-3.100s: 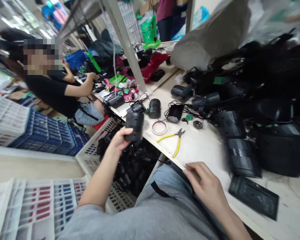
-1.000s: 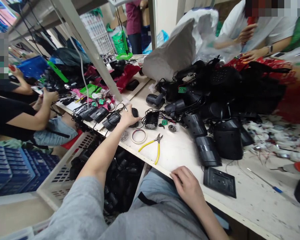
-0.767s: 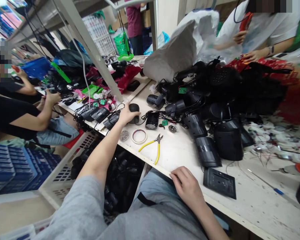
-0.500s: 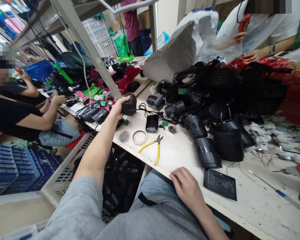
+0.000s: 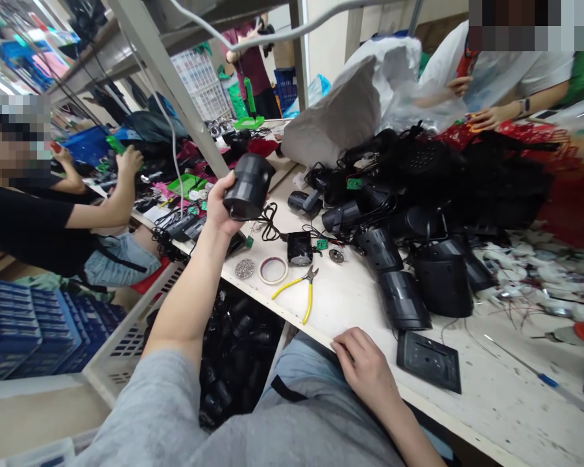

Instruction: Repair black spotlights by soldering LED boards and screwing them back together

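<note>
Left hand (image 5: 222, 206) is wrapped around a black cylindrical housing (image 5: 249, 187), held above the table (image 5: 340, 298) over its left part; the right hand (image 5: 365, 363), well apart, rests curled fingers on the front edge, its palm hidden, so whether it grasps anything cannot be told. Under that edge, a white crate (image 5: 98, 374) holds jumbled black parts (image 5: 243, 331), dim and hard to separate. Left of it stand blue crates (image 5: 10, 324), cut off by the view. Near the table's front edge lie a silvery round (image 5: 244, 268), too small to tell whether disc or filled dish, a tape roll (image 5: 274, 281) and yellow-handled pliers (image 5: 307, 280). Toward the table's far left end, a green tray (image 5: 187, 183) sits among blurred small parts.
</note>
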Tool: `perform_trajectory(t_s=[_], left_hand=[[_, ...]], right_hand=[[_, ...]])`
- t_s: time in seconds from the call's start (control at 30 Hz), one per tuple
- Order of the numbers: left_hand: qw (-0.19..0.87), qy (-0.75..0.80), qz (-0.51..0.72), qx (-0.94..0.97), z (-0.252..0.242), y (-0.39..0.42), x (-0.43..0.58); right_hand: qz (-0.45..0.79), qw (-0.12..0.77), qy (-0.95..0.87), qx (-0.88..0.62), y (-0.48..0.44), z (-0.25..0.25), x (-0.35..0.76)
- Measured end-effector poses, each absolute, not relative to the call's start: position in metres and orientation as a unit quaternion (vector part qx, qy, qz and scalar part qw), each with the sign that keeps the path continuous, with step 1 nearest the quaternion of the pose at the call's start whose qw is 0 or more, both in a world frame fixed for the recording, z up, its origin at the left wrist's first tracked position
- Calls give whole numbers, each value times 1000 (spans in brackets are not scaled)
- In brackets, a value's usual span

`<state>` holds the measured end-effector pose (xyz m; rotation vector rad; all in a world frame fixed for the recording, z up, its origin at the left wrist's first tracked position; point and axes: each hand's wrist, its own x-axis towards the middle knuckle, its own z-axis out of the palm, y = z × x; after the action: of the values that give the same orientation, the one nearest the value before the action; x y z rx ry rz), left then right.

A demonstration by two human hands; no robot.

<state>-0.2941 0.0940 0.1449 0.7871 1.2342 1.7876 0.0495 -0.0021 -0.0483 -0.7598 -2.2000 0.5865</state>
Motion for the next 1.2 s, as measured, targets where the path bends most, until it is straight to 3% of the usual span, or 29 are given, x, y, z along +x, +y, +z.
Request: perform_trajectory(t_s=[0.17,0.27,0.4,0.53,0.67,0.83,1.2], left_hand=[[486,420,694,326,191,46,-259],[500,415,679,342,187,19,-229],[448,520,590,424,128,-3,-168],[321,651,455,516,53,-16,-110],[252,674,402,566,14,-19,-84],[201,670,378,606,1,-13,-81],[225,689,347,595,-6,8,-87]], right_hand=[[316,374,-815,-309,-1,-46,49],[410,388,-750,-345,1,-40,53],[446,419,-675,-412,1,-29,66],[531,448,-554,-459,-5,-19,81],[562,412,-539,-473,-10,-18,89],[576,375,-538,-489,-11,-23,85],[739,234,-441,-452,-26,-12,91]])
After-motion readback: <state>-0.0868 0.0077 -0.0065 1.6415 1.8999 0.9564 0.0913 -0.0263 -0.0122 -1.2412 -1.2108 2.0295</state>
